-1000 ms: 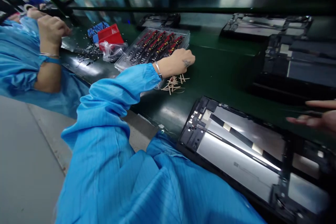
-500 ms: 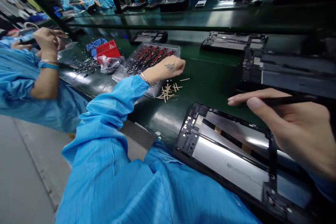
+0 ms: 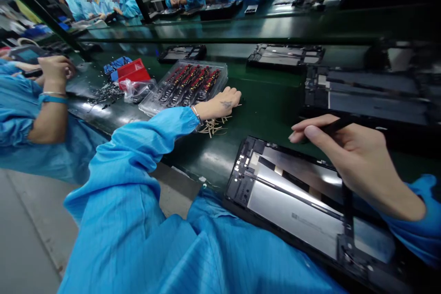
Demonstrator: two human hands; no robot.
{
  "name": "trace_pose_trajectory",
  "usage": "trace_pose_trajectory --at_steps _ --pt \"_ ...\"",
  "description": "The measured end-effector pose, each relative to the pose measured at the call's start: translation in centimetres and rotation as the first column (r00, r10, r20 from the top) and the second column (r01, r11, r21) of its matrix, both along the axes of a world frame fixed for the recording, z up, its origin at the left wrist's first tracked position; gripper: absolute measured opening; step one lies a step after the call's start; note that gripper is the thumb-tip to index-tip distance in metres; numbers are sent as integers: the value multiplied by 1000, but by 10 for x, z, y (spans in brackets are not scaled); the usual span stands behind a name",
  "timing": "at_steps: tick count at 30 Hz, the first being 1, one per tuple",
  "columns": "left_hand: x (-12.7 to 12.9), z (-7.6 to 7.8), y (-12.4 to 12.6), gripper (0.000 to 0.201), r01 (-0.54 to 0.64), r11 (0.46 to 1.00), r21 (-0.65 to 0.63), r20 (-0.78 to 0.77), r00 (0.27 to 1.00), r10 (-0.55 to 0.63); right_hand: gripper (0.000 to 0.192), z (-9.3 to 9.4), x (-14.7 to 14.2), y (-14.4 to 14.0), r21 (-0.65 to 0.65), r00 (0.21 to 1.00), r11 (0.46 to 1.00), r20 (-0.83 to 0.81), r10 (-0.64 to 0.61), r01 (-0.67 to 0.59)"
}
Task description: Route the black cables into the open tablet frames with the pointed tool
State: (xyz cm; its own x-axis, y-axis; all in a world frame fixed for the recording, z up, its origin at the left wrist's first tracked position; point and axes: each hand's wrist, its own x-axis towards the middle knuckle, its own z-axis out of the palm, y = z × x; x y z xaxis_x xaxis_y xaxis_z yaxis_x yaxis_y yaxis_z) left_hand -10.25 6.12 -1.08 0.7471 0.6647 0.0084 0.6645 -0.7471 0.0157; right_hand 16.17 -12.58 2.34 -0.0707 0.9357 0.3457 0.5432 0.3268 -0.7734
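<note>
My left hand [image 3: 225, 102] is over the green bench beside a pile of thin tan strips [image 3: 212, 127]. Its fingers curl downward and closed, and whatever they pinch is hidden. A clear plastic tray [image 3: 151, 106] holding rows of red and black small parts lies just behind that wrist. My right hand [image 3: 351, 156] grips a slim black tool [image 3: 339, 125] between thumb and fingers; its exact kind does not show. Beneath that hand lies an opened tablet [image 3: 292, 213] at the bench's near edge, its silver battery and dark ribbon cable exposed.
Other opened tablets [image 3: 372, 94] lie at the right and along the back. A red box [image 3: 133, 72], a plastic bag [image 3: 136, 91] and scattered black bits [image 3: 103, 95] sit at the left. A co-worker's arm [image 3: 51, 115] is close by. A raised green shelf [image 3: 213, 30] crosses behind.
My left hand has moved down toward the tan strips and now partly covers them. My right hand has drawn leftward above the tablet with the tool. The view has shifted slightly.
</note>
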Motion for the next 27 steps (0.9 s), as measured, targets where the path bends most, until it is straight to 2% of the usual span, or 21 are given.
trace_pose_trajectory --at_steps 2,5,9,12,17,23,25,27 --pt "1 3 -1 36 2 1000 22 -5 1000 -1 28 -2 1 0 -3 1000 1000 -17 11 -11" --pt "-1 16 4 28 -17 999 36 -10 1000 17 29 -4 3 0 -10 1000 1000 0 9 -9" --pt "-19 39 15 14 -79 997 -2 -85 993 78 27 -3 5 0 -5 999 1000 42 -24 24" --pt "-34 49 13 14 -60 998 -9 -182 982 58 27 -3 6 -1 -7 998 1000 47 -29 30" --pt "-42 46 5 14 -2 999 34 -225 974 9 27 -3 6 0 -9 998 999 51 -31 31" --pt "-43 29 11 2 75 997 -32 -127 989 -79 31 -6 6 1 -14 999 1000 39 -9 9" --pt "-43 31 12 4 75 996 -47 -65 995 -78 26 -7 5 2 -18 1000 1000 -10 3 -4" --pt "-39 40 13 2 35 997 -71 16 999 -34 23 -8 4 3 -54 993 998 -112 20 -26"
